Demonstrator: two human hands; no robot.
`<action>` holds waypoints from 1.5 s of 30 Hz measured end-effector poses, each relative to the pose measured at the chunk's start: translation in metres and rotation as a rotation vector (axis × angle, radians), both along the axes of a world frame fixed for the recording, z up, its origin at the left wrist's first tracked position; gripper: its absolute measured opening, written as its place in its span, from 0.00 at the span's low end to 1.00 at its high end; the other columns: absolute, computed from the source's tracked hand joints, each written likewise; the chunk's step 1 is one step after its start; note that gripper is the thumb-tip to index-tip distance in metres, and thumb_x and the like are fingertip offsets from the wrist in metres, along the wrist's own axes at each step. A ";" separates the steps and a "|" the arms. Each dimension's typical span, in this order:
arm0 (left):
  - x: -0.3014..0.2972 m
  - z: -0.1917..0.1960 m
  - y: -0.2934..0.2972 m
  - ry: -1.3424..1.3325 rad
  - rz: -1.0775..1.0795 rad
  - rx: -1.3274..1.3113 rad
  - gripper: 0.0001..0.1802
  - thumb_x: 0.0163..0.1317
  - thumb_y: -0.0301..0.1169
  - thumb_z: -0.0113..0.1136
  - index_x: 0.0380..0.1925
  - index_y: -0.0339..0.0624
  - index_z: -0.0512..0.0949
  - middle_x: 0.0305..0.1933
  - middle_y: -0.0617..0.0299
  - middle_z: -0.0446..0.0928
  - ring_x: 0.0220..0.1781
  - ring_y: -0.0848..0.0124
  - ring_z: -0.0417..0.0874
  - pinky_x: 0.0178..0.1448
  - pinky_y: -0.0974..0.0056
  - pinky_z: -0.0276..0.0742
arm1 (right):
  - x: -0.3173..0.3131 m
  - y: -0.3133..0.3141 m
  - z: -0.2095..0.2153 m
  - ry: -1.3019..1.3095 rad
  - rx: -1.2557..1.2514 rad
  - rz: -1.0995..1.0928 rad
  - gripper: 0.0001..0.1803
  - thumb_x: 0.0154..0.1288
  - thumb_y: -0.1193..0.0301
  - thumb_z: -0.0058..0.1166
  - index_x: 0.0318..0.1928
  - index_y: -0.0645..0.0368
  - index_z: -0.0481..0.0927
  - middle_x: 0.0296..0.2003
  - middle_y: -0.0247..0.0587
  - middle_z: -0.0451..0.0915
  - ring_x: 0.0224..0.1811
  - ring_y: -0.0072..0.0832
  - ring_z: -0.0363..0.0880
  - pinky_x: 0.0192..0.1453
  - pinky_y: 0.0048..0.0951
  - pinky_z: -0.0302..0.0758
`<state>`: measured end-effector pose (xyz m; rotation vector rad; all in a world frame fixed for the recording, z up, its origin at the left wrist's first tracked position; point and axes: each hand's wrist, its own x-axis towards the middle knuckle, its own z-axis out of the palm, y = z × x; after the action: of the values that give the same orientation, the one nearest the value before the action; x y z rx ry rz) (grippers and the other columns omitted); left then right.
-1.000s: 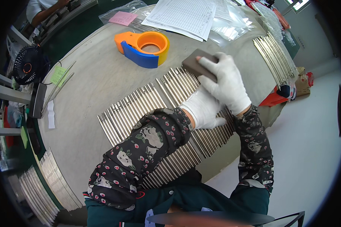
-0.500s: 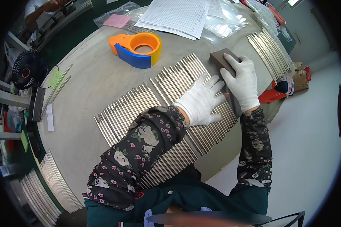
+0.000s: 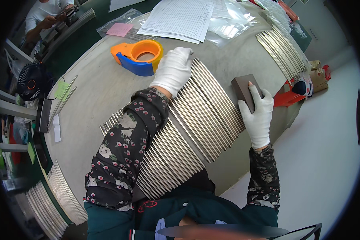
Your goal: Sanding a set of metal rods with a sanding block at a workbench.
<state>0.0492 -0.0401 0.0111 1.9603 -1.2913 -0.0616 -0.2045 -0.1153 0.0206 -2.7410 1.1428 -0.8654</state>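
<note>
A fan-shaped row of slim silvery metal rods [image 3: 206, 108] lies side by side on the grey table, with a narrow gap dividing it. My left hand [image 3: 174, 69], in a white glove, is curled at the far ends of the rods. Its fingers are bent and partly hidden, so what they hold, if anything, does not show. In my right hand [image 3: 260, 116], also gloved in white, is a dark brown rectangular block [image 3: 245, 91], gripped by its near part just right of the row. My left forearm covers part of the rods.
An orange and blue tape dispenser [image 3: 138, 58] stands beyond my left hand. Paper forms [image 3: 178, 20] and plastic bags lie at the back. More rods [image 3: 282, 52] rest at the far right, others [image 3: 66, 192] at lower left. A fan [image 3: 31, 82] and another person [image 3: 48, 20] are at left.
My left hand has moved from flat over the rods to their far ends, its fingers now bent. My right hand has drawn the brown block slightly nearer. The rods' far ends look more even.
</note>
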 end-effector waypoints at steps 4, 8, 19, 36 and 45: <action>0.014 -0.008 -0.011 -0.078 -0.050 0.164 0.13 0.60 0.28 0.58 0.45 0.39 0.80 0.47 0.50 0.79 0.50 0.55 0.79 0.58 0.58 0.73 | -0.003 0.018 -0.001 0.029 -0.038 0.030 0.32 0.50 0.64 0.66 0.58 0.53 0.76 0.50 0.58 0.69 0.50 0.49 0.69 0.56 0.43 0.70; 0.004 -0.007 -0.023 -0.103 0.078 0.263 0.11 0.58 0.32 0.60 0.40 0.43 0.83 0.44 0.51 0.79 0.51 0.55 0.77 0.58 0.57 0.73 | -0.003 0.017 -0.011 0.108 -0.103 -0.016 0.33 0.48 0.63 0.66 0.58 0.51 0.76 0.50 0.57 0.69 0.50 0.49 0.69 0.54 0.45 0.71; 0.005 -0.005 -0.037 -0.064 0.151 0.340 0.13 0.56 0.39 0.62 0.38 0.46 0.84 0.43 0.49 0.79 0.50 0.54 0.77 0.57 0.57 0.73 | -0.001 0.012 -0.022 0.079 -0.104 -0.071 0.33 0.48 0.63 0.66 0.59 0.50 0.76 0.51 0.58 0.69 0.50 0.49 0.70 0.53 0.45 0.72; 0.016 -0.019 -0.027 0.426 -0.029 -0.081 0.07 0.59 0.28 0.58 0.36 0.39 0.80 0.37 0.52 0.82 0.41 0.62 0.82 0.49 0.63 0.75 | -0.001 0.013 -0.025 0.043 -0.119 -0.087 0.32 0.49 0.64 0.65 0.58 0.50 0.76 0.51 0.58 0.69 0.51 0.50 0.70 0.53 0.46 0.71; 0.013 -0.015 -0.035 -0.157 0.109 0.265 0.11 0.58 0.37 0.60 0.36 0.45 0.84 0.41 0.49 0.80 0.46 0.52 0.80 0.53 0.54 0.75 | 0.001 0.013 -0.024 0.049 -0.124 -0.072 0.32 0.49 0.64 0.64 0.58 0.50 0.75 0.51 0.58 0.69 0.50 0.51 0.70 0.52 0.47 0.71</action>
<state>0.0618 -0.0751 -0.0038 2.2980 -1.3282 -0.0259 -0.2034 -0.1018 -0.0032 -2.8506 1.2445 -0.9111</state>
